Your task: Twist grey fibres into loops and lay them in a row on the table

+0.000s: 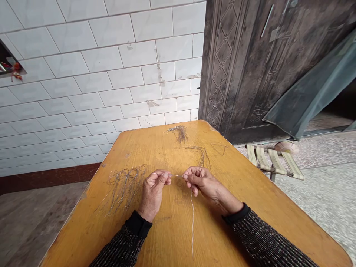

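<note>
A thin, pale wire (176, 175) runs straight between my two hands above the wooden table. My left hand (154, 189) pinches one part of it between thumb and forefinger. My right hand (204, 183) is closed on it a short way to the right, and a loose length hangs down from there toward the table's near side. Left of my left hand lies a cluster of wires with looped ends (128, 176). Just beyond my right hand is a small bunch of bent wires (201, 152). A denser bundle of bent wires (179, 133) rests near the far edge.
The yellow-brown table (172, 237) reaches toward a white tiled wall (111, 55). A single bent wire (219, 148) lies by its right edge. On the floor to the right stands a folding stool (274, 161) with striped straps, near a dark door (244, 74) and a grey curtain (311, 89).
</note>
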Available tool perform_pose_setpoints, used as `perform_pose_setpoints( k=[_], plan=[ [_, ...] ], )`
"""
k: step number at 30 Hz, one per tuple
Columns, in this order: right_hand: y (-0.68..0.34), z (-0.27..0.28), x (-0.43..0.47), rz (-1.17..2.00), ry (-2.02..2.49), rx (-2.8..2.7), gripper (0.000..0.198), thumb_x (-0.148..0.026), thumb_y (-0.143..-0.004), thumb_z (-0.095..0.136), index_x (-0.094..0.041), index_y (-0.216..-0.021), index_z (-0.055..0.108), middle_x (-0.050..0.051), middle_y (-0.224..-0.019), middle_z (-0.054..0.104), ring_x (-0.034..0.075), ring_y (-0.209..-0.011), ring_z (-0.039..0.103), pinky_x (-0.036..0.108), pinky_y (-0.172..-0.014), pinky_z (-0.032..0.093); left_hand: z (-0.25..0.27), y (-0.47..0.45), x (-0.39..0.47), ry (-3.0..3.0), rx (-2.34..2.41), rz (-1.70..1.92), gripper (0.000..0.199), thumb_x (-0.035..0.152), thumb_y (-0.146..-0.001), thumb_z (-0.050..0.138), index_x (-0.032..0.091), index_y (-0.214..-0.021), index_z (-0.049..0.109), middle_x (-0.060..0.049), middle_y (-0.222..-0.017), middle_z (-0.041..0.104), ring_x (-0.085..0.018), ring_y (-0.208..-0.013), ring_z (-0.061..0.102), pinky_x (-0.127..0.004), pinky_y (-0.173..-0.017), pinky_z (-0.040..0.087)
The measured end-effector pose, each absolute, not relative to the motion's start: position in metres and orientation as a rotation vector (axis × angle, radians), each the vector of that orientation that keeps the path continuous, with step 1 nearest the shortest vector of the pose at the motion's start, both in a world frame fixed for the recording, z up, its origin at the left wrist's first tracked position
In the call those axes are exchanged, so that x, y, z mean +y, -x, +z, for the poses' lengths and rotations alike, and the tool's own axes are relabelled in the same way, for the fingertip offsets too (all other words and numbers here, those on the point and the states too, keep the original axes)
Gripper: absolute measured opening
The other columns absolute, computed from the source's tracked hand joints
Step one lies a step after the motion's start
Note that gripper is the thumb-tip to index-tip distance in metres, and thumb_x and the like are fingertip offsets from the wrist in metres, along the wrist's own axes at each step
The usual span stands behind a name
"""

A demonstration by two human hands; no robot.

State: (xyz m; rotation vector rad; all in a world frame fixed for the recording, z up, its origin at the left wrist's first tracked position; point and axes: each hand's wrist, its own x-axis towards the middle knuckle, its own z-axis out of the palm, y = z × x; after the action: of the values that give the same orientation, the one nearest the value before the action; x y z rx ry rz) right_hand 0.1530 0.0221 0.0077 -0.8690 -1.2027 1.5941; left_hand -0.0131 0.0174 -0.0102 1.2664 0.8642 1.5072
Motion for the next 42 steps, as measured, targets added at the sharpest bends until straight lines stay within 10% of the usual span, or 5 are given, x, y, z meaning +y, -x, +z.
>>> perform_pose_setpoints(
  k=[12,22,42],
  plan=[
    [-0.161,0.008,0.028,1.590,0.864,-1.111,0.023,-0.032,-0.061,0.069,-0.014,-0.059,0.054,-0.005,-0.046,0.056,0.003,-0.028,0.043,0.015,-0.031,0.032,0.008,0.031,0.030,-0.725,0.804,1.791,0.023,0.030,-0.063,0.072,0.014,-0.067,0.056,0.002,-0.068,0.054,-0.005,-0.058,0.048,-0.016,-0.052,0.037],
    [-0.163,0.014,0.026,1.599,0.921,-1.085,0.028,-0.036,-0.060,0.071,-0.014,-0.060,0.054,-0.004,-0.048,0.059,0.004,-0.034,0.051,0.014,-0.033,0.037,0.002,0.003,-0.003,-1.310,0.949,0.749,0.034,0.045,-0.079,0.052,0.014,-0.090,0.058,-0.006,-0.082,0.064,-0.003,-0.042,0.037,-0.017,-0.038,0.022],
    [-0.156,0.012,0.022,1.489,0.942,-1.139,0.023,-0.032,-0.063,0.066,-0.015,-0.056,0.052,-0.006,-0.043,0.050,0.003,-0.028,0.040,0.016,-0.031,0.029,-0.010,-0.016,-0.012,-0.887,0.767,0.762,0.028,0.034,-0.064,0.072,0.013,-0.066,0.053,0.002,-0.062,0.054,0.000,-0.039,0.029,-0.019,-0.041,0.012]
  ],
)
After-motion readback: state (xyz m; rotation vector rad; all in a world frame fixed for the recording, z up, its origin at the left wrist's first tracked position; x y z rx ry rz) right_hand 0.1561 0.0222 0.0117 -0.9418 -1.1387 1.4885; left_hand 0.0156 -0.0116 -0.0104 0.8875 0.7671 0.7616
